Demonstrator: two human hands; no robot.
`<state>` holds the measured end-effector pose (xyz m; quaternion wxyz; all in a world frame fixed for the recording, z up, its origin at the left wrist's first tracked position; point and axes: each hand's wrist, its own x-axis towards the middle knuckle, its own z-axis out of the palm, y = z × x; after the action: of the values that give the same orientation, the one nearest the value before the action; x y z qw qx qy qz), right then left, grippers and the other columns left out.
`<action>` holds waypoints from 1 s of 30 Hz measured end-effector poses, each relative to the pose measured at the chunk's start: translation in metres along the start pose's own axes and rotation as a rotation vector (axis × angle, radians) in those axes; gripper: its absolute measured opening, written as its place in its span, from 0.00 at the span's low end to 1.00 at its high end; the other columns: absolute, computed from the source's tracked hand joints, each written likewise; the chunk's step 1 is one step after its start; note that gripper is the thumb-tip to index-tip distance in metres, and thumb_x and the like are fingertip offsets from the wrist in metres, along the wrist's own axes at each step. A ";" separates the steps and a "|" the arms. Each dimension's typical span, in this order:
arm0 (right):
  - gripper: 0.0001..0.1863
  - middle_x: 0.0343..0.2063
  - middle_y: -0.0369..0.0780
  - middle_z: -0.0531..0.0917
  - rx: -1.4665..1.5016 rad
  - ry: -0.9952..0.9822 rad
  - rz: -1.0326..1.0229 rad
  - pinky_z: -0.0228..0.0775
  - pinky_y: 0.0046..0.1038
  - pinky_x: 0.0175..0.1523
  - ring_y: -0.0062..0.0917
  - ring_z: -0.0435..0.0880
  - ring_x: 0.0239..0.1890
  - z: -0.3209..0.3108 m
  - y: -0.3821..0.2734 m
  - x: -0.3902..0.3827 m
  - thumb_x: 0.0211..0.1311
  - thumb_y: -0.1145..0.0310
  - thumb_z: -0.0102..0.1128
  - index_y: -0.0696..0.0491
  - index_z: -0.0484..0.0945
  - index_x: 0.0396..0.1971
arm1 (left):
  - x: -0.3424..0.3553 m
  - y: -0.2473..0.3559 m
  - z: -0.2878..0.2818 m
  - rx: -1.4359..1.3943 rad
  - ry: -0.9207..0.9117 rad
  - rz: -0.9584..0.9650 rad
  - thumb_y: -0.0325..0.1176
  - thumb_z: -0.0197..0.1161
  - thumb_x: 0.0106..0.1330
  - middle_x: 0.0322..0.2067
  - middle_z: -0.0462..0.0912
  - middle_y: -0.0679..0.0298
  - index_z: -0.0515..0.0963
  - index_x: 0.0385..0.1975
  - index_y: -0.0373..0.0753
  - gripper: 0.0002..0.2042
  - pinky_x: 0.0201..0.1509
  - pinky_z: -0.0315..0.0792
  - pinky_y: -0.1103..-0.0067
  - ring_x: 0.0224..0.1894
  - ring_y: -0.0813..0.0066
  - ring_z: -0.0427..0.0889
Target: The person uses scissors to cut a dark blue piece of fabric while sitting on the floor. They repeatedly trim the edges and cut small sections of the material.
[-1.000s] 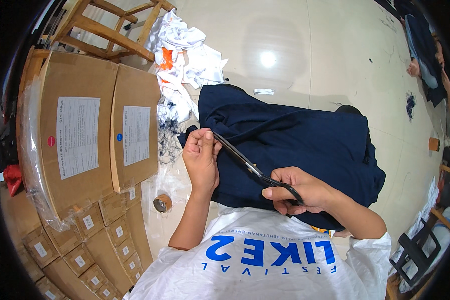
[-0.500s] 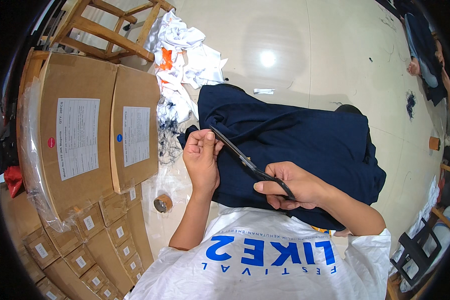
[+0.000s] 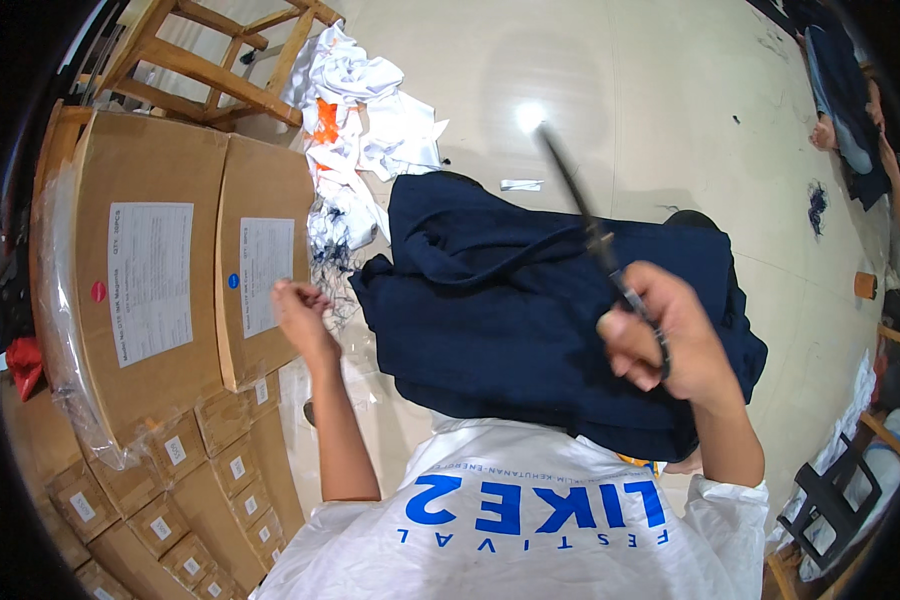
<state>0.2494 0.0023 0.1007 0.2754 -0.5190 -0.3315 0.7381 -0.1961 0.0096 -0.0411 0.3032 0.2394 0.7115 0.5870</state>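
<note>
Across my lap lies a dark navy cloth garment, bunched in loose folds. My right hand grips black-handled scissors above its right part. Their long dark blades point up and away, slightly blurred, and look closed together. Off the cloth's left edge, my left hand hovers between the cardboard boxes and a heap of dark thread scraps. Its fingers are bent and drawn together; whether a thread is between them is too small to tell.
Tall cardboard boxes with white labels stand on the left, beside smaller stacked boxes. A wooden stool and crumpled white cloth are farther off. A tape roll lies at right, near another person's legs.
My left hand has left the scissors' tip and moved left, off the garment, toward the thread scraps. My right hand has shifted right with the scissors, whose blades now point more upward.
</note>
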 end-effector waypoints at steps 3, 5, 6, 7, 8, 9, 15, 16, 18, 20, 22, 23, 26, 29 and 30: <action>0.18 0.18 0.37 0.81 -0.174 0.386 -0.265 0.64 0.18 0.22 0.15 0.76 0.16 -0.041 -0.001 0.001 0.64 0.69 0.74 0.50 0.67 0.32 | 0.035 -0.005 -0.026 0.291 0.015 0.130 0.43 0.54 0.80 0.29 0.78 0.65 0.74 0.42 0.40 0.12 0.30 0.67 0.84 0.28 0.82 0.73; 0.20 0.20 0.38 0.82 -0.630 0.705 -0.381 0.69 0.21 0.28 0.18 0.79 0.21 -0.091 0.015 0.014 0.60 0.67 0.78 0.52 0.68 0.32 | 0.017 0.005 -0.002 0.357 -0.036 0.289 0.45 0.55 0.80 0.29 0.77 0.68 0.77 0.44 0.40 0.14 0.33 0.67 0.85 0.30 0.83 0.73; 0.21 0.20 0.38 0.82 -0.657 0.795 -0.396 0.70 0.23 0.29 0.19 0.79 0.22 -0.112 0.019 0.014 0.59 0.66 0.78 0.53 0.68 0.32 | 0.009 0.014 0.019 0.356 -0.091 0.313 0.45 0.56 0.79 0.29 0.78 0.68 0.78 0.44 0.40 0.14 0.34 0.66 0.85 0.31 0.83 0.73; 0.22 0.20 0.39 0.82 -0.673 0.857 -0.426 0.71 0.24 0.30 0.20 0.79 0.22 -0.132 0.026 0.020 0.58 0.65 0.79 0.54 0.68 0.32 | 0.000 0.026 0.031 0.365 -0.119 0.350 0.46 0.56 0.79 0.30 0.78 0.69 0.79 0.44 0.40 0.15 0.35 0.66 0.84 0.32 0.83 0.74; 0.23 0.21 0.39 0.82 -0.692 0.929 -0.453 0.72 0.26 0.31 0.21 0.79 0.23 -0.148 0.029 0.018 0.57 0.64 0.80 0.55 0.69 0.31 | -0.010 0.036 0.049 0.396 -0.247 0.331 0.46 0.58 0.78 0.29 0.77 0.69 0.79 0.41 0.39 0.15 0.35 0.65 0.84 0.31 0.83 0.72; 0.23 0.21 0.40 0.82 -0.741 0.981 -0.373 0.72 0.27 0.32 0.21 0.79 0.24 -0.160 0.031 0.015 0.57 0.63 0.80 0.55 0.69 0.31 | -0.024 0.046 0.065 0.435 -0.368 0.321 0.46 0.59 0.78 0.28 0.77 0.69 0.79 0.39 0.37 0.16 0.35 0.65 0.83 0.31 0.83 0.71; 0.25 0.21 0.41 0.81 -0.801 1.138 -0.058 0.72 0.27 0.31 0.23 0.79 0.24 -0.184 0.052 0.019 0.53 0.58 0.82 0.55 0.71 0.28 | -0.069 0.086 0.120 0.868 -0.691 0.239 0.44 0.66 0.73 0.23 0.68 0.72 0.74 0.30 0.34 0.18 0.32 0.59 0.81 0.29 0.83 0.63; 0.24 0.22 0.40 0.82 -0.750 1.109 -0.081 0.73 0.26 0.32 0.22 0.79 0.25 -0.190 0.058 0.020 0.53 0.60 0.83 0.55 0.70 0.29 | -0.070 0.083 0.120 0.844 -0.714 0.249 0.43 0.67 0.73 0.23 0.67 0.72 0.74 0.31 0.35 0.17 0.32 0.58 0.81 0.29 0.84 0.62; 0.24 0.24 0.40 0.83 -0.635 1.054 -0.123 0.73 0.24 0.33 0.20 0.80 0.27 -0.200 0.080 0.027 0.53 0.64 0.83 0.55 0.70 0.30 | -0.064 0.070 0.116 0.684 -0.745 0.223 0.34 0.68 0.71 0.25 0.67 0.74 0.73 0.34 0.38 0.10 0.30 0.58 0.83 0.28 0.86 0.63; 0.23 0.27 0.40 0.84 -0.464 0.979 -0.240 0.74 0.22 0.36 0.19 0.80 0.29 -0.206 0.096 0.027 0.52 0.69 0.83 0.55 0.70 0.32 | -0.059 0.068 0.108 0.536 -0.701 0.172 0.29 0.65 0.71 0.26 0.69 0.74 0.73 0.36 0.38 0.07 0.30 0.58 0.85 0.28 0.87 0.64; 0.22 0.34 0.42 0.86 -0.289 0.913 -0.353 0.77 0.21 0.42 0.19 0.83 0.34 -0.203 0.098 0.023 0.53 0.81 0.78 0.55 0.68 0.35 | -0.053 0.070 0.097 0.419 -0.669 0.143 0.20 0.58 0.69 0.30 0.70 0.74 0.71 0.39 0.40 0.06 0.31 0.59 0.88 0.28 0.90 0.67; 0.21 0.34 0.43 0.86 -0.218 0.894 -0.401 0.78 0.22 0.43 0.20 0.83 0.35 -0.199 0.097 0.017 0.54 0.82 0.76 0.54 0.67 0.35 | -0.044 0.065 0.086 0.452 -0.613 0.202 0.17 0.55 0.66 0.31 0.70 0.73 0.71 0.39 0.39 0.08 0.32 0.60 0.87 0.29 0.88 0.65; 0.21 0.38 0.47 0.87 -0.011 0.804 -0.552 0.81 0.25 0.48 0.22 0.86 0.40 -0.193 0.100 -0.001 0.57 0.87 0.70 0.53 0.66 0.36 | -0.030 0.054 0.060 0.441 -0.545 0.316 0.17 0.54 0.63 0.31 0.68 0.73 0.72 0.41 0.38 0.10 0.33 0.59 0.85 0.29 0.86 0.64; 0.21 0.41 0.50 0.88 0.110 0.765 -0.595 0.80 0.24 0.51 0.23 0.86 0.42 -0.176 0.095 -0.019 0.57 0.88 0.71 0.53 0.66 0.37 | -0.034 0.062 0.049 0.552 -0.604 0.203 0.16 0.55 0.62 0.30 0.68 0.73 0.74 0.43 0.37 0.11 0.34 0.59 0.85 0.30 0.85 0.63; 0.21 0.43 0.53 0.88 0.101 0.775 -0.612 0.79 0.24 0.53 0.24 0.87 0.44 -0.173 0.097 -0.024 0.57 0.88 0.71 0.52 0.66 0.37 | -0.036 0.067 0.048 0.677 -0.634 0.145 0.16 0.55 0.62 0.29 0.68 0.73 0.74 0.43 0.37 0.12 0.35 0.59 0.85 0.30 0.85 0.63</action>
<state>0.4152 -0.0415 -0.0020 0.6074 -0.6200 -0.3058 0.3913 -0.1375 0.0312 0.0236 0.3688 0.5414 0.7166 0.2395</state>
